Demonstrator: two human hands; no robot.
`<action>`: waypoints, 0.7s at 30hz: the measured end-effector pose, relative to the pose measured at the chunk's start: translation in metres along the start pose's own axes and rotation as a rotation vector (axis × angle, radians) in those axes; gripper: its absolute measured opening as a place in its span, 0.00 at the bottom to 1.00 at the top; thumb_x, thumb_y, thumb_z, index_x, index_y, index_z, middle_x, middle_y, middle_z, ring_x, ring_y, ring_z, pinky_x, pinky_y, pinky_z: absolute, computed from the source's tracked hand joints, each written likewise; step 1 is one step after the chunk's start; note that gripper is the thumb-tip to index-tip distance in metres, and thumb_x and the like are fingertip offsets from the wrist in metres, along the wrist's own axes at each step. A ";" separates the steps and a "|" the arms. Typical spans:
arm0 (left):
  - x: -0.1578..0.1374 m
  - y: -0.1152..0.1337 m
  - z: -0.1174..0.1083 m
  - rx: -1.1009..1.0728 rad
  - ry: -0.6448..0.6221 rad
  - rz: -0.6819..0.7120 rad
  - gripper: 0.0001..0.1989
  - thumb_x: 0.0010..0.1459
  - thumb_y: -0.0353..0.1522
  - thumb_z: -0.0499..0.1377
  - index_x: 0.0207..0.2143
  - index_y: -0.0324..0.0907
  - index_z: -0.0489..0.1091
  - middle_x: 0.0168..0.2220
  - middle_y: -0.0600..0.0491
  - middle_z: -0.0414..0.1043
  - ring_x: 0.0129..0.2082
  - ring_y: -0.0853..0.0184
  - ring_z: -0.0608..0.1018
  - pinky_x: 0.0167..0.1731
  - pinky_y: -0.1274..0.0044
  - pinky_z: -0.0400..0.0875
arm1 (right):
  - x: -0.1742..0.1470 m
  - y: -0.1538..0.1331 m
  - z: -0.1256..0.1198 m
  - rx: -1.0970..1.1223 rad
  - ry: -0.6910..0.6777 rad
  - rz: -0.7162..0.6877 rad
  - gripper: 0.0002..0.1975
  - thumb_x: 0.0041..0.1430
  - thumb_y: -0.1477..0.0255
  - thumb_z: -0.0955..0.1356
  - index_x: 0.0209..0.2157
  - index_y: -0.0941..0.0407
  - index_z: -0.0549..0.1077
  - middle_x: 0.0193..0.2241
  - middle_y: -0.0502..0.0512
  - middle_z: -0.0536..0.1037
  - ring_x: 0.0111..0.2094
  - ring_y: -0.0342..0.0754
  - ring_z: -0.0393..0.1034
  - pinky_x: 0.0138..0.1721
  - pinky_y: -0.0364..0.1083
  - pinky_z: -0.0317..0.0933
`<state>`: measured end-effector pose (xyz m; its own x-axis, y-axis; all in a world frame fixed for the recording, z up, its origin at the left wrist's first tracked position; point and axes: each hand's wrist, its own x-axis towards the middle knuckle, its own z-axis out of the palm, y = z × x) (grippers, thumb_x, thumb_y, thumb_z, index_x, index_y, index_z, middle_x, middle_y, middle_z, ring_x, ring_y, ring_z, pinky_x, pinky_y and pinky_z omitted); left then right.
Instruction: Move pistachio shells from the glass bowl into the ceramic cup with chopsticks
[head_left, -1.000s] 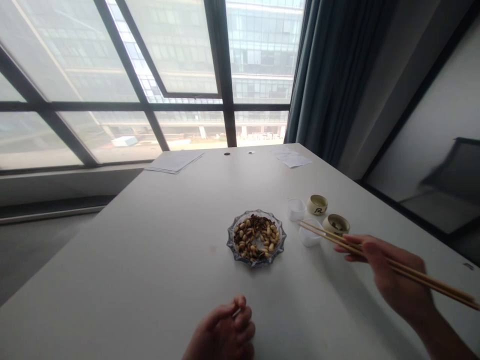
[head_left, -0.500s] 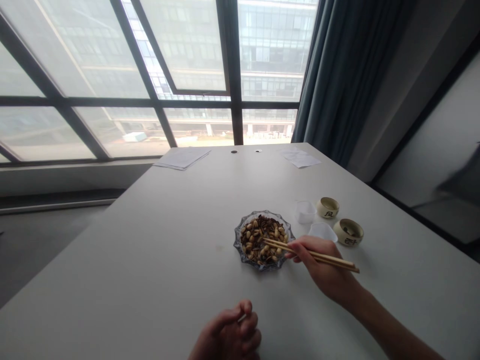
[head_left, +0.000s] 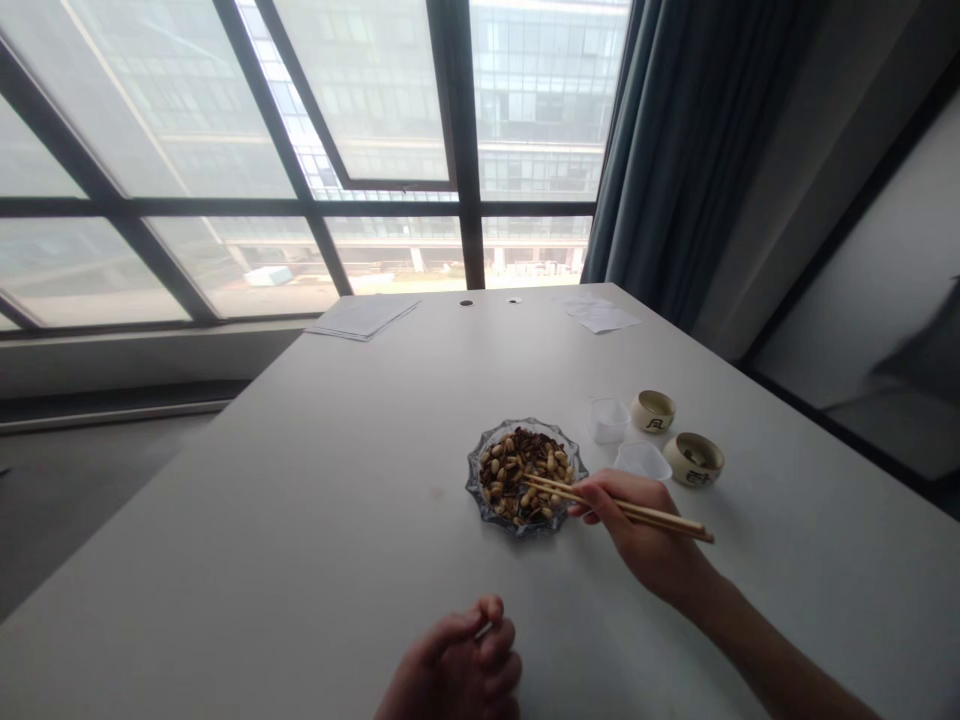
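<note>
My right hand (head_left: 637, 525) grips a pair of wooden chopsticks (head_left: 637, 512), closed around them near the middle. Their tips reach into a scalloped glass bowl (head_left: 480, 507), touching the mix of nuts and seeds (head_left: 525, 470) inside. Pale, pistachio-like nuts and dark seeds or shells fill the bowl; whether the tips pinch a piece is too small to tell. Nearer to me, my left hand (head_left: 465, 660) rests on the table with fingers curled and thumb against the index finger, apart from the bowl. I see nothing in it.
Two clear plastic containers (head_left: 643, 462) stand right of the bowl, beside a beige ceramic cup (head_left: 652, 412) and a second beige cup (head_left: 694, 462) with small pieces inside. Paper sheets (head_left: 364, 318) lie at the far left of the white table (head_left: 300, 500), others (head_left: 604, 315) far right.
The view has shifted very slightly. Both hands keep nearly the same pose, and the chopstick tips stay in the nut mix.
</note>
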<state>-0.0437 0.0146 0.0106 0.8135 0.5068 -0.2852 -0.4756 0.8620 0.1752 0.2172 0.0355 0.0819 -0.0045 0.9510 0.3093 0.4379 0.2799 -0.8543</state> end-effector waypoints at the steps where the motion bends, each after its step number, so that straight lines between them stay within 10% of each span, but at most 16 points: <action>1: 0.000 0.000 0.000 0.004 -0.003 0.000 0.09 0.52 0.33 0.68 0.35 0.39 0.74 0.25 0.58 0.61 0.24 0.73 0.63 0.26 0.79 0.52 | 0.000 0.000 0.000 0.004 0.005 -0.003 0.16 0.70 0.63 0.65 0.35 0.56 0.80 0.30 0.54 0.81 0.32 0.47 0.76 0.36 0.45 0.67; 21: 0.002 -0.002 -0.002 0.008 -0.025 0.022 0.08 0.54 0.32 0.65 0.35 0.40 0.71 0.25 0.59 0.59 0.24 0.73 0.62 0.26 0.79 0.51 | -0.002 0.016 0.016 0.093 0.039 -0.065 0.15 0.69 0.64 0.67 0.34 0.56 0.82 0.30 0.55 0.82 0.30 0.48 0.77 0.34 0.45 0.70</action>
<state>-0.0419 0.0141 0.0080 0.8110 0.5253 -0.2575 -0.4908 0.8505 0.1891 0.2099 0.0401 0.0607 0.0052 0.9252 0.3796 0.3526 0.3535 -0.8664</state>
